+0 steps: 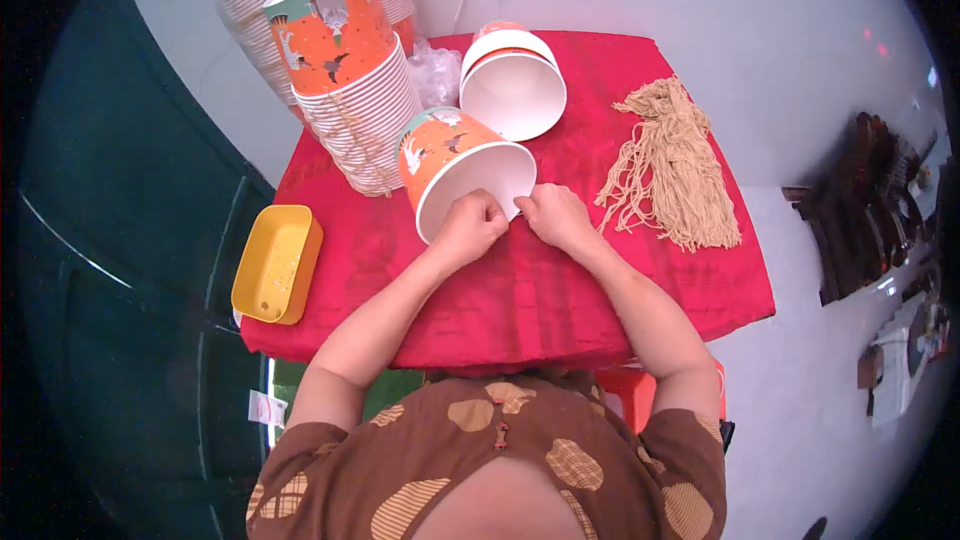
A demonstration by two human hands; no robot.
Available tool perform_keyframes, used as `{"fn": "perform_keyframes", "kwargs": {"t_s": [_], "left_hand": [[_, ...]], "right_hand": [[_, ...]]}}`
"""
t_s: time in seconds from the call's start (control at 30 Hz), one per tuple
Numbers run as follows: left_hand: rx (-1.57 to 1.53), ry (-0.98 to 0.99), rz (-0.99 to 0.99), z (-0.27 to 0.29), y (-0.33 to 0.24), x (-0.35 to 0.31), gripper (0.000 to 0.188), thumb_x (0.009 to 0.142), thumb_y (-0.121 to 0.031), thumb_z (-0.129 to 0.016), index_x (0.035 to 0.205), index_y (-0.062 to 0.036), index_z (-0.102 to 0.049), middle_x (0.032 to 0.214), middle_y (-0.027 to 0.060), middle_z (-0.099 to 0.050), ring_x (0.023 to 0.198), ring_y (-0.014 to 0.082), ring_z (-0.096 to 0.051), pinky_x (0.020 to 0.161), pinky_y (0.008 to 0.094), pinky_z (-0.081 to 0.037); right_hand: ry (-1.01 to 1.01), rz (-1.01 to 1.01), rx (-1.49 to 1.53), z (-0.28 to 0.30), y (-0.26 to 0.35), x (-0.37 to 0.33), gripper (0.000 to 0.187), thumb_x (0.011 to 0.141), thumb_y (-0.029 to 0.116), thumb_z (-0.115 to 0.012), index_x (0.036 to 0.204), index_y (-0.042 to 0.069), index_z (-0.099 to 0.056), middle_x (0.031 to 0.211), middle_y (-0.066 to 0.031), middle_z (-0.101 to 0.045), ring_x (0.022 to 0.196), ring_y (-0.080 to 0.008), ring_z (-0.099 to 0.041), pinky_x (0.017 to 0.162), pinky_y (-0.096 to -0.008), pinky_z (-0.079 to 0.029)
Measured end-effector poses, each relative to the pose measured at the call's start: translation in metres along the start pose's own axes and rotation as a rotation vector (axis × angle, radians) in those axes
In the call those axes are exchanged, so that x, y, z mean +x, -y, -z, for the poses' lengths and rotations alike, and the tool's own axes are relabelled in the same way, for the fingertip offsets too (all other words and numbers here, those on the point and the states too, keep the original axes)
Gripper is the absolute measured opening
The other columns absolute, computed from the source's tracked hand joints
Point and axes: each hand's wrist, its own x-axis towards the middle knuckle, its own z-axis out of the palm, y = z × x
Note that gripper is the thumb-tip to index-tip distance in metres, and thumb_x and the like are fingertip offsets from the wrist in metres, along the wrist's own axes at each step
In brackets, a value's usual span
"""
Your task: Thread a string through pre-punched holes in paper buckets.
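Observation:
A paper bucket (433,162), orange and green outside and white inside, lies tilted on its side before me with its mouth toward me. My left hand (470,228) is closed in a pinch at the near part of its rim, over the mouth. Close beside it, at the right of the rim, my right hand (555,217) has thumb and fingers pressed together. Whatever sits between the fingertips of either hand is too small to make out.
Behind the bucket, two nested buckets (513,95) lie on their sides. A tall stack of buckets (345,75) stands at the far left, near clear plastic wrap (436,72). Beige cords (675,170) lie in a heap at right. A yellow tray (268,270) sits at the red-covered table's (480,315) left edge.

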Motion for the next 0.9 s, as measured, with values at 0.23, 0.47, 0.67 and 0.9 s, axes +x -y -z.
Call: {"fn": "perform_keyframes", "kwargs": {"t_s": [0.23,0.47,0.67,0.9], "left_hand": [[-0.308,0.115,0.299,0.008,-0.002,0.006,0.015,0.079,-0.011,-0.059,0.073,0.0018,-0.061,0.061,0.0075,-0.057,0.054,0.0157,-0.054,0.051,0.0330,-0.044],[-0.457,0.129,0.331,0.007,-0.001,0.005,0.018,0.085,-0.012,-0.057,0.074,0.0012,-0.060,0.059,0.0031,-0.053,0.049,0.0103,-0.050,0.043,0.0277,-0.038],[-0.415,0.184,0.344,0.007,-0.002,0.005,0.016,0.086,-0.011,-0.056,0.078,0.0012,-0.061,0.067,0.0030,-0.057,0.055,0.0097,-0.053,0.044,0.0253,-0.044],[-0.518,0.193,0.313,0.005,0.004,-0.002,0.007,0.083,-0.001,-0.059,0.089,0.0030,-0.060,0.077,0.0045,-0.060,0.063,0.0102,-0.056,0.053,0.0251,-0.051]], "right_hand": [[-0.040,0.004,-0.049,-0.002,0.000,-0.004,0.038,0.090,0.031,-0.058,0.083,-0.005,-0.069,0.080,-0.0281,-0.065,0.080,-0.0423,-0.066,0.070,-0.0521,-0.052],[-0.101,0.031,-0.023,-0.003,0.001,-0.008,0.038,0.090,0.031,-0.057,0.080,-0.004,-0.068,0.078,-0.0267,-0.065,0.079,-0.0419,-0.066,0.070,-0.0519,-0.052],[0.228,0.129,0.099,0.027,-0.003,-0.015,0.037,0.088,0.031,-0.059,0.079,-0.004,-0.066,0.077,-0.0249,-0.065,0.073,-0.0386,-0.065,0.068,-0.0480,-0.050],[0.270,0.313,0.280,0.033,-0.005,-0.023,0.021,0.087,0.017,-0.060,0.090,-0.003,-0.066,0.075,-0.0209,-0.063,0.065,-0.0249,-0.063,0.063,-0.0374,-0.049]]}}
